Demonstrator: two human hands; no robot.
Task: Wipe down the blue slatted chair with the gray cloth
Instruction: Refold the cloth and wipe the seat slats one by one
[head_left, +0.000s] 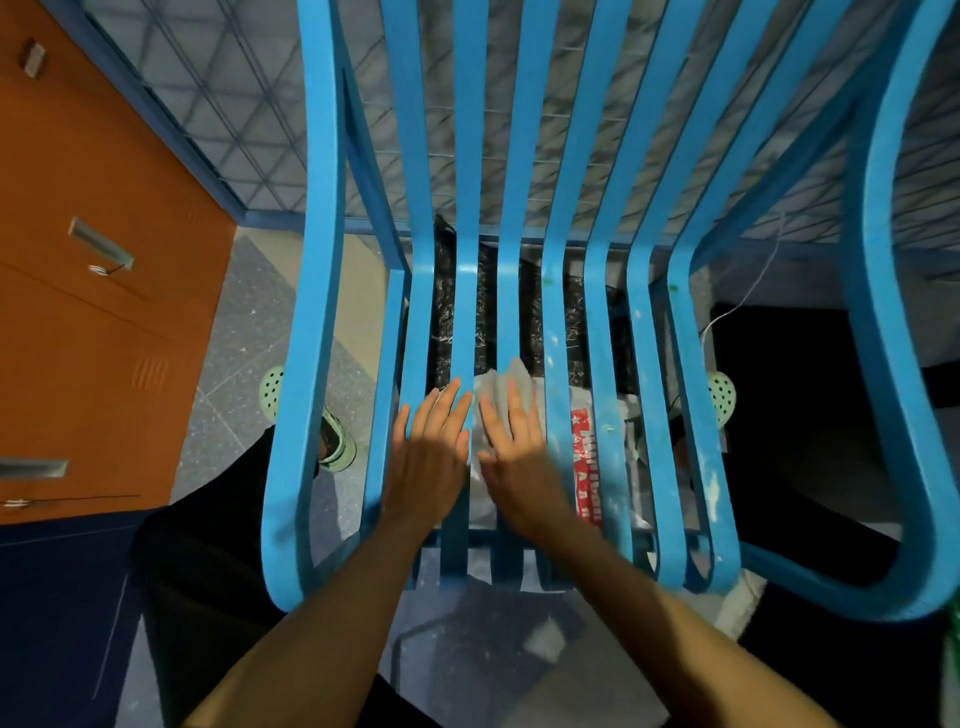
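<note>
The blue slatted chair (602, 322) fills the view, its seat slats running toward me and its back slats rising away. White specks mark the right-hand slats. My right hand (511, 457) lies flat on the seat with the gray cloth (511, 382) pressed under its fingers; the cloth sticks out beyond the fingertips. My left hand (431, 457) rests flat on the slats just to the left, fingers spread, holding nothing. Both forearms reach in from the bottom.
Orange locker doors (98, 291) stand at the left. Under the seat lie a black plastic bag (571, 317) and a white bag with red print (587, 462). A green shoe (337, 441) sits on the tiled floor at left. A mesh panel (249, 104) runs behind the chair.
</note>
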